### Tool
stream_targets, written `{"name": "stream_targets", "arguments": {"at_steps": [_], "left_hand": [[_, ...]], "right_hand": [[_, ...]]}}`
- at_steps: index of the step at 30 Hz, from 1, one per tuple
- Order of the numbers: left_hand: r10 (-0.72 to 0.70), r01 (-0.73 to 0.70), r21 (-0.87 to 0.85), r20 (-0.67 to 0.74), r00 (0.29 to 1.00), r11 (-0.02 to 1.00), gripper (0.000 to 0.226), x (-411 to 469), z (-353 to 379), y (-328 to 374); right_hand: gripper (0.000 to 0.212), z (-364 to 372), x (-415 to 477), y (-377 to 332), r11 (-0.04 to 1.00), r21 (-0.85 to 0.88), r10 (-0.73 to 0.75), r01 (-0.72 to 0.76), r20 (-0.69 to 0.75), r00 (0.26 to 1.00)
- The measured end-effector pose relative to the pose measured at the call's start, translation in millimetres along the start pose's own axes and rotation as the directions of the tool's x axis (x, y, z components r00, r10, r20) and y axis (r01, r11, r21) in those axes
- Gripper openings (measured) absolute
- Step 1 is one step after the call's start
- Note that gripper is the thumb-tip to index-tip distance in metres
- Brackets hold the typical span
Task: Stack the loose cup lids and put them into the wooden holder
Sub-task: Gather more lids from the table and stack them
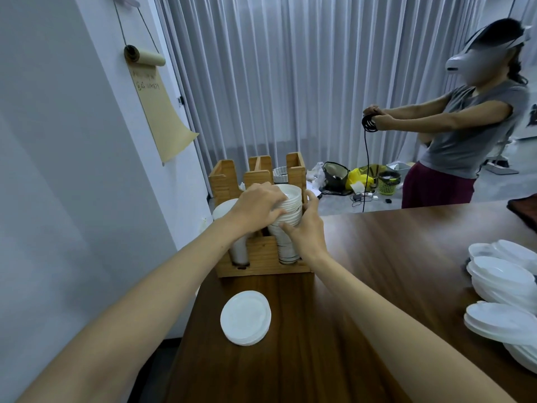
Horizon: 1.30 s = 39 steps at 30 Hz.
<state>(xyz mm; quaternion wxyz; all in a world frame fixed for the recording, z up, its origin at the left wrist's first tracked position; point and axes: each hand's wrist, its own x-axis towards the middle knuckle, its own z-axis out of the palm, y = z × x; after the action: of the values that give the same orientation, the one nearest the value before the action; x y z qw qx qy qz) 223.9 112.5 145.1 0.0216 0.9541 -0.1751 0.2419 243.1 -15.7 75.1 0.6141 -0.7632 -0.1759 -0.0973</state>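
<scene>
In the head view, both hands are working at the wooden holder (263, 254), which is standing at the far left end of the table (377, 257), close against the wall. The left hand (257, 203) is closing over the top and left side of a stack of white lids (290, 207), fingers spread across it. The right hand (308, 228) is clasping the same stack from the right, thumb lying along its near lower edge. The stack is sitting tilted, above the right-hand cup column (286, 245) in the holder's near compartment, so it is not yet seated in any slot; which slot it is heading for I cannot tell.

The main risk is a spill. The lids are thin and slick-looking, and the stack is leaning; if either hand is loosening before the stack is resting squarely, the upper lids are likely to be sliding off to the floor side. Pressing down could also be jamming the stack against the cups or a divider, or tipping the holder toward the table's left edge.

A second lid stack (245, 317) is lying near the left edge, well apart from the holder, and a forearm could be brushing it. More loose lids (502, 289) are waiting in piles at the right.
</scene>
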Motion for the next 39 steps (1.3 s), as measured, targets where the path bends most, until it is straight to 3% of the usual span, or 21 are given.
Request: {"name": "stream_targets", "arguments": {"at_steps": [8,14,20,30,35,39], "left_hand": [[-0.023,0.024,-0.029,0.040,0.999,0.999,0.029,-6,7,1],[-0.103,0.118,-0.115,0.132,0.986,0.986,0.038,-3,0,-2],[-0.072,0.080,-0.083,0.085,0.994,0.993,0.051,-4,2,3],[-0.122,0.128,-0.193,0.047,0.991,0.973,0.071,-22,-2,-2],[-0.142,0.145,-0.241,0.030,0.989,0.960,0.070,-28,-4,2],[-0.029,0.031,-0.357,0.013,1.000,0.933,0.062,-20,-4,36]], "right_hand": [[0.087,2,1,6,1.000,-0.002,-0.014,0.014,-0.036,0.999],[0.087,0,-1,3,1.000,0.013,-0.025,0.025,-0.003,1.000],[0.086,-1,-5,0,1.000,-0.002,-0.013,0.013,-0.023,1.000],[0.083,-11,-10,-2,0.997,-0.080,0.003,-0.005,-0.014,1.000],[0.077,-23,-19,-10,0.995,-0.097,0.039,-0.038,0.014,0.999],[0.067,-45,-34,-12,0.984,-0.169,0.058,-0.056,0.003,0.998]]}}
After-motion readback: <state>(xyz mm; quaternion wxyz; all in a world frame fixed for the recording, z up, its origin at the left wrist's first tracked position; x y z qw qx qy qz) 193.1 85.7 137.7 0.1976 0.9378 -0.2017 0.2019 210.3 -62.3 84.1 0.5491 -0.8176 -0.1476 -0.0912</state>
